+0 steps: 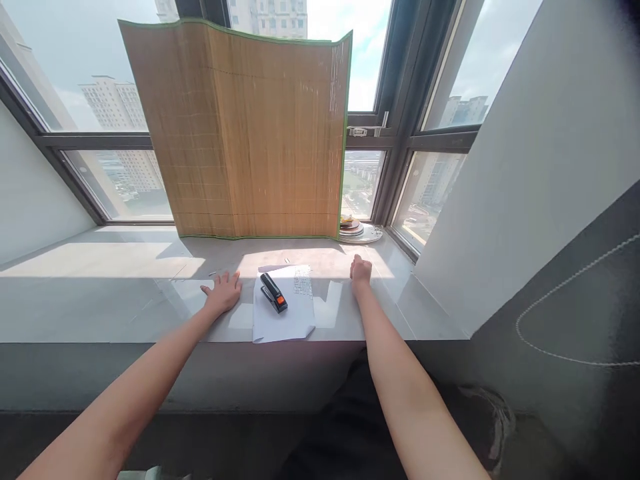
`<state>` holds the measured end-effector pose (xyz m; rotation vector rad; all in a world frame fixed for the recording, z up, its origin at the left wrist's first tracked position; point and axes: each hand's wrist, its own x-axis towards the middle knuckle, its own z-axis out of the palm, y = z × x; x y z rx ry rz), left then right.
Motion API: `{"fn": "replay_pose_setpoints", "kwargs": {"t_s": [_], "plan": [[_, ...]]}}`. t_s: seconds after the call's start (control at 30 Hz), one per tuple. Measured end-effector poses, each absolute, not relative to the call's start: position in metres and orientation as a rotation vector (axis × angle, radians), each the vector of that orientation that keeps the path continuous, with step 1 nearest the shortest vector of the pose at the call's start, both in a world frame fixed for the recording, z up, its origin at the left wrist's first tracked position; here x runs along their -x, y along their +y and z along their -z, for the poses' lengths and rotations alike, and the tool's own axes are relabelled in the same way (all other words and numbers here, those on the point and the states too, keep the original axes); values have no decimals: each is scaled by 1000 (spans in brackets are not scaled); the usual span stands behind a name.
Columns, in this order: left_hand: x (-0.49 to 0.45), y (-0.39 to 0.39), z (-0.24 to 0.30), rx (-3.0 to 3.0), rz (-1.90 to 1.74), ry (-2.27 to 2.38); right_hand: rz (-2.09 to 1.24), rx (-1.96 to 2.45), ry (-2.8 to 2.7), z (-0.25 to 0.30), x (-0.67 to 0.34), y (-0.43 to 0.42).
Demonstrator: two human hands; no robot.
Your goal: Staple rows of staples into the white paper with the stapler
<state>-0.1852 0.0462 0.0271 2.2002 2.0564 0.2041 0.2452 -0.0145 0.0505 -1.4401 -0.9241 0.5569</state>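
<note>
A black stapler (274,293) with an orange end lies on a stack of white paper (285,320) on the grey window ledge (100,300). My left hand (223,291) rests flat on the ledge just left of the paper, fingers spread and holding nothing. To the right of the paper my right hand (361,272) sits on the ledge curled into a loose fist; nothing shows in it. Neither hand touches the stapler.
A bamboo mat (240,133) with green edging stands upright against the window behind the paper. Round plates (360,231) are stacked at the mat's right foot. A slanted white wall (525,173) closes the right side. The ledge drops off at its front edge.
</note>
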Motion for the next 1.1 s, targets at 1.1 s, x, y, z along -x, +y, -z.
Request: {"fn": "replay_pose_setpoints", "kwargs": {"t_s": [1.1], "plan": [[188, 61, -20, -2258, -33, 2093, -1530, 540, -1258, -48, -190, -43]]}}
